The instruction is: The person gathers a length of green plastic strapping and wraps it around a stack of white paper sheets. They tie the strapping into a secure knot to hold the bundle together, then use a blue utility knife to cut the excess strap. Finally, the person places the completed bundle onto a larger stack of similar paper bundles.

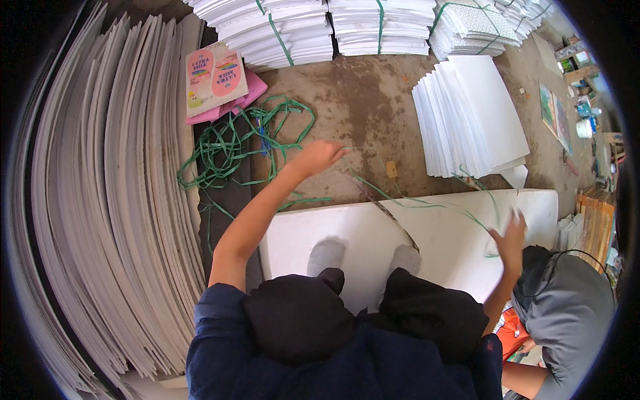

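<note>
My left hand [320, 157] is closed on a green plastic string [427, 202], just right of a loose tangle of the same string [220, 150]. From there the string sags rightward across a white board to my right hand [510, 237]. That hand has its thumb and fingers apart and slightly blurred, with the string passing at the thumb. Beyond it stands a fanned stack of white sheets [467, 120], unevenly stepped along its left side. More green string lies at the stack's near edge and beside my right hand.
My grey-socked feet are on the white board [287, 247]. Tall grey sheets [113, 200] stand along the left. String-tied white bundles [380, 27] line the back. A printed carton piece [217, 80] lies near the tangle. Another person [573, 313] bends at lower right.
</note>
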`<state>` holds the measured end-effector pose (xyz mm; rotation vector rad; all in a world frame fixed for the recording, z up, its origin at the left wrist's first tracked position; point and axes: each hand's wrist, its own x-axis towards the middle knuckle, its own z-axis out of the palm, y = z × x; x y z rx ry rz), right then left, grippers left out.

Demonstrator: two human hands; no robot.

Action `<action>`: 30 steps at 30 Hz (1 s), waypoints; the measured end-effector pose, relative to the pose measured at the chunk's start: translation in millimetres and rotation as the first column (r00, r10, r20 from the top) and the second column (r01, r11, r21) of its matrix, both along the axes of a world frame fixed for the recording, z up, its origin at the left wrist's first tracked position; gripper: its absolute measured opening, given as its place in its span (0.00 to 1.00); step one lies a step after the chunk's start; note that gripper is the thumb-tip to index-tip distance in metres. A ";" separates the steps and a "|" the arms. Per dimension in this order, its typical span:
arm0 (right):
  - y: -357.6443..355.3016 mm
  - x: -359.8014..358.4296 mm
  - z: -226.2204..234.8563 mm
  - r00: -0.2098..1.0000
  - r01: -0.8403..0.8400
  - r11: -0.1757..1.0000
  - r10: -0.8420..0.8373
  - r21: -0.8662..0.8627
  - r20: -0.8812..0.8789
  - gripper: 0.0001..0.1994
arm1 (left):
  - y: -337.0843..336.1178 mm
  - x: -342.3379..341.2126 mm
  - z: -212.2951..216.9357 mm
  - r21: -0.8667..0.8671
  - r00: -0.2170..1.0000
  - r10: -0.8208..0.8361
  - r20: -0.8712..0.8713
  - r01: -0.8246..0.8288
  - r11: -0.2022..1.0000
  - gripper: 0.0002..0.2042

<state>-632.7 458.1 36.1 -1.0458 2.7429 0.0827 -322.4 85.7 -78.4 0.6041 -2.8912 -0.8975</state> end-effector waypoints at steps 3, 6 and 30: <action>-123.7 75.4 -11.1 0.817 -0.389 0.815 0.521 -0.429 0.249 0.44 | 21.6 -24.4 21.3 0.062 0.996 -0.088 0.022 0.086 0.994 0.13; -195.0 122.0 -59.5 0.547 -0.249 0.744 0.636 -0.620 0.544 0.41 | 39.2 -47.7 37.4 0.121 0.991 -0.134 -0.007 0.134 0.984 0.14; -210.5 48.1 -188.9 0.929 -0.026 0.947 0.141 -0.321 0.342 0.15 | -51.1 9.8 -74.7 -0.024 0.853 0.520 0.033 -0.520 0.854 0.12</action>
